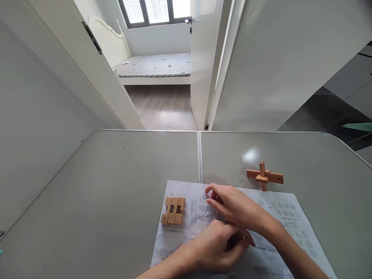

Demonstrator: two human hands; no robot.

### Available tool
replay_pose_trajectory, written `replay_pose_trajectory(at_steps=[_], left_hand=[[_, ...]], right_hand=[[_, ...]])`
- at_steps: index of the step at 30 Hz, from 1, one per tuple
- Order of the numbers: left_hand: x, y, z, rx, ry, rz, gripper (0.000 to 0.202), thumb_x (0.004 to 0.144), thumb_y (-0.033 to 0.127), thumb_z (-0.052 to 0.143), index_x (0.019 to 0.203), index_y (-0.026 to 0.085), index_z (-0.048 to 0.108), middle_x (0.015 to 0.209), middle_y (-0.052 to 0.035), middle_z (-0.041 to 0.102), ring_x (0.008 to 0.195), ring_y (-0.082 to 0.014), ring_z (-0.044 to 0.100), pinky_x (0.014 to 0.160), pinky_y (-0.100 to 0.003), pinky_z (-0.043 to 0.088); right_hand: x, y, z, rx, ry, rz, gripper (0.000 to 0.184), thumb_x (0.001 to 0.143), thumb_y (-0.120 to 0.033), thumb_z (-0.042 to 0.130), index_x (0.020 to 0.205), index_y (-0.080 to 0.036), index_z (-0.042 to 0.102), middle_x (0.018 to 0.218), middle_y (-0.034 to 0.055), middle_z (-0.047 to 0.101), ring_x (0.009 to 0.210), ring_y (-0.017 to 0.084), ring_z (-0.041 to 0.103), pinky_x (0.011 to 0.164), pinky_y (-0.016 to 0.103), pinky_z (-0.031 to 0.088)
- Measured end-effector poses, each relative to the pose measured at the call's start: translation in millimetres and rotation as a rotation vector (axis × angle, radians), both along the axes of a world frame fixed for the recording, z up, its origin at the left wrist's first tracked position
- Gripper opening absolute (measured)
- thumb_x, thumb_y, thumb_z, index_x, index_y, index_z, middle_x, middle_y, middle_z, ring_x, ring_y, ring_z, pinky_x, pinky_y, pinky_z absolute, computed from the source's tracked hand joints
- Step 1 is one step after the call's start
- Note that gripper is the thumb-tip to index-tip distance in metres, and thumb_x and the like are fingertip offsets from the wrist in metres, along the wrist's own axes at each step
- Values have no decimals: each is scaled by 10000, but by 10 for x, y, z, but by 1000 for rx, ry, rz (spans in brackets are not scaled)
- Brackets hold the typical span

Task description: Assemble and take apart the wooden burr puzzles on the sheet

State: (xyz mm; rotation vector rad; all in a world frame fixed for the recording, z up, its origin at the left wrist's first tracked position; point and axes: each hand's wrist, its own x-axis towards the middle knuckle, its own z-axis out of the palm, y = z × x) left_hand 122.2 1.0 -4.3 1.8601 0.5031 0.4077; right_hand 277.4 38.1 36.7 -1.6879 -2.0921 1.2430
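Note:
A large printed sheet with small diagrams and text lies on the table under both my hands. My right hand is over its upper middle, fingers loosely bent and apart, with nothing seen in them. Just below, my left hand rests over the sheet, its wrist bent and its fingers loosely curled; I see nothing held, though its palm is hidden. On the sheet's left part sits a light wooden block puzzle with gaps between its pieces. A reddish-brown wooden cross-shaped puzzle stands at the sheet's upper edge, beyond my right hand.
The grey-green table has a seam strip running down its middle. Past its far edge, a white door stands ajar on a room with a bed and a window. Walls flank the table's far side.

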Motion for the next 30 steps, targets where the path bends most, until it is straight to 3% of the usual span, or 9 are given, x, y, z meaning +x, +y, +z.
replay_pose_trajectory(at_steps=[11, 30], left_hand=[[0, -5, 64, 5, 9, -12, 252, 984, 95, 540, 1078, 110, 774, 1036, -119, 834, 947, -234, 797, 890, -318, 638], [6, -22, 35, 20, 22, -20, 247, 981, 89, 558, 1099, 117, 773, 1087, -122, 838, 997, -245, 805, 933, -336, 642]], right_hand=[[-9, -4, -22, 13, -2, -5, 180, 1052, -326, 507, 1115, -248, 657, 984, 34, 793, 865, 232, 707, 767, 344, 485], [-39, -14, -20, 28, -2, -5, 153, 1043, -300, 531, 1081, -240, 668, 926, 32, 784, 834, 233, 703, 750, 340, 477]])
